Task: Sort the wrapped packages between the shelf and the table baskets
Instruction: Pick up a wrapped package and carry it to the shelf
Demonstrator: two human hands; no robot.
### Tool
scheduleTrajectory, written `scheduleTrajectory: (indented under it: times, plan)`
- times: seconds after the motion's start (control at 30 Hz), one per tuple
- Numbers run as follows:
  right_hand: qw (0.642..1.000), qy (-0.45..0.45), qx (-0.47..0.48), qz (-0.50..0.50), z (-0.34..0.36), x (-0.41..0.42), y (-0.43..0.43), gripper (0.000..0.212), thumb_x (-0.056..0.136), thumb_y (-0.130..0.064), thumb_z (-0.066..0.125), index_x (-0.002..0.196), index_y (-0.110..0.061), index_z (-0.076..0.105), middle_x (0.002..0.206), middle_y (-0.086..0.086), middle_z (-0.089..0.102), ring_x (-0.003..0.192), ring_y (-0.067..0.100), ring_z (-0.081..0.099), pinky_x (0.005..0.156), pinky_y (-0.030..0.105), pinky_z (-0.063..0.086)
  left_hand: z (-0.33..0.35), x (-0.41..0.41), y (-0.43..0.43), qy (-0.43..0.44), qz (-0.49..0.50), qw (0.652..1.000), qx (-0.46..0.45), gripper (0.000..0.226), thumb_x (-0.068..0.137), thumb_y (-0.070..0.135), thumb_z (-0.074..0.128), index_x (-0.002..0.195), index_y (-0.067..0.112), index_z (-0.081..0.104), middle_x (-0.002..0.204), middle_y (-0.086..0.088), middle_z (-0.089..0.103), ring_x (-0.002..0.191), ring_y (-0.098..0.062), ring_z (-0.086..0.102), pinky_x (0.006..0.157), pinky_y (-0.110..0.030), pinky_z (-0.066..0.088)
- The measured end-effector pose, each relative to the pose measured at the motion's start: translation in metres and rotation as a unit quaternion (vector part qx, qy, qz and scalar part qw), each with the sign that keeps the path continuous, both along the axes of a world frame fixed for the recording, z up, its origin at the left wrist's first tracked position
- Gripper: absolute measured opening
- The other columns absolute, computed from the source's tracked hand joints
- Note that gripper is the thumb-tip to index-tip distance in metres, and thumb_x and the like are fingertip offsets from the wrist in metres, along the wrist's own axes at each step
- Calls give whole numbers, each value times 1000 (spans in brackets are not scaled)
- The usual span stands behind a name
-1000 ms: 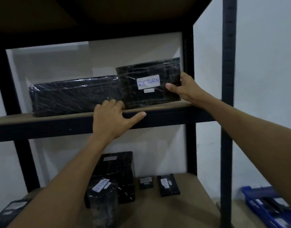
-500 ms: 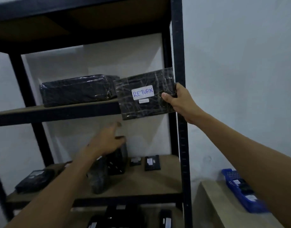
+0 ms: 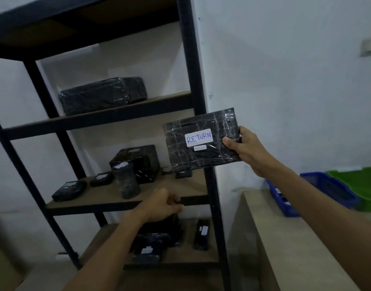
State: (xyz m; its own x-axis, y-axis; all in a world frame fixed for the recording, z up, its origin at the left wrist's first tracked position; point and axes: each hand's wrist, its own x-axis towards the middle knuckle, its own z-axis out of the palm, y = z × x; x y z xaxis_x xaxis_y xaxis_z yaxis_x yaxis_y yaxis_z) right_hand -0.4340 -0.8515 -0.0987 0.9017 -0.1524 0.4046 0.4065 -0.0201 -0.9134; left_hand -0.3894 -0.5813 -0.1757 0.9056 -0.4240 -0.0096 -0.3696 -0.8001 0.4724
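Observation:
My right hand [image 3: 246, 147] grips the right edge of a flat black wrapped package [image 3: 201, 139] with a white "RETURN" label, held in the air in front of the shelf's right post [image 3: 194, 80]. My left hand [image 3: 161, 205] hangs loosely curled and empty before the middle shelf's front edge. A long black wrapped package [image 3: 96, 95] lies on the upper shelf. Several smaller wrapped packages [image 3: 136, 162] stand on the middle shelf, and more [image 3: 201, 234] lie on the lower one. A blue basket [image 3: 312, 192] and a green basket [image 3: 360, 185] sit on the table at right.
The black metal shelf unit [image 3: 96, 122] fills the left half of the view, against a white wall. A light wooden table [image 3: 274, 238] stands right of it, its near corner close to the shelf post. A brown box [image 3: 2, 259] is at the lower left.
My right hand has carried the RETURN package off the upper shelf, down and to the right. My left hand has dropped from the shelf edge and curled. The view has pulled back and turned right.

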Motion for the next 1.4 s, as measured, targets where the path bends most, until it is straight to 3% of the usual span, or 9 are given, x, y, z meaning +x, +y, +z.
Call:
scheduleTrajectory:
  times: [0.2,0.33,0.43,0.57,0.7,0.87,0.97,1.13,1.4]
  plan:
    - [999,35,11,-28,-40,-61,-24,11,92,-8,59,95,-17,54,95,5,65,82,15,64,75,29,57,-36,-47,-26,13,-17,999,-37,27,86,37,69,109,23,64,96,7,68,87,-3,64,77,-23,54]
    - [997,62,31,-34,-73,-111,-33,10,93,-9,58,95,-17,54,88,0,64,69,2,63,60,17,52,-66,-90,-49,33,-44,995,-81,22,86,36,69,101,20,65,93,3,68,84,-3,63,69,-15,49]
    - [995,84,51,-27,-100,-148,-45,11,93,-7,57,102,-13,54,96,4,65,82,10,64,68,19,55,-91,-118,-70,53,-44,994,-91,28,83,40,72,102,21,67,94,5,68,85,0,61,68,-9,46]
    - [991,97,86,-12,-131,-193,-73,21,92,-5,55,113,-10,55,104,5,67,92,13,66,75,21,55,-118,-162,-103,101,-44,984,-141,35,73,51,75,99,28,70,97,9,71,91,-6,66,86,-33,54]
    - [988,119,101,-9,-159,-226,-117,20,92,-4,55,111,-11,56,105,10,68,91,17,67,77,26,57,-127,-199,-146,105,-61,977,-176,25,82,28,75,97,45,65,102,20,68,96,8,61,83,-15,50]
    - [982,153,107,-11,-186,-254,-188,21,92,-2,54,113,-4,53,106,17,66,90,24,64,78,34,56,-148,-224,-216,90,-36,980,-174,28,80,19,77,100,36,67,100,28,66,98,6,62,81,-8,49]
    - [981,177,81,-13,-195,-264,-238,17,93,-6,55,110,-8,56,106,19,66,91,26,64,81,39,55,-157,-230,-266,104,-41,982,-151,32,78,13,78,99,33,63,103,14,65,97,-3,63,79,-11,50]
    - [976,181,114,-31,-200,-252,-308,16,93,-1,53,107,-8,54,91,7,66,69,7,65,59,19,53,-167,-222,-332,174,-50,971,-155,31,77,48,73,106,40,67,108,11,70,98,-5,66,86,-32,55]
    - [963,204,150,-91,-223,-187,-383,27,93,-3,53,119,-6,53,102,10,67,80,12,67,67,21,57,-190,-134,-401,169,-48,978,-116,12,85,34,71,85,27,61,75,13,60,67,3,56,61,-15,40]
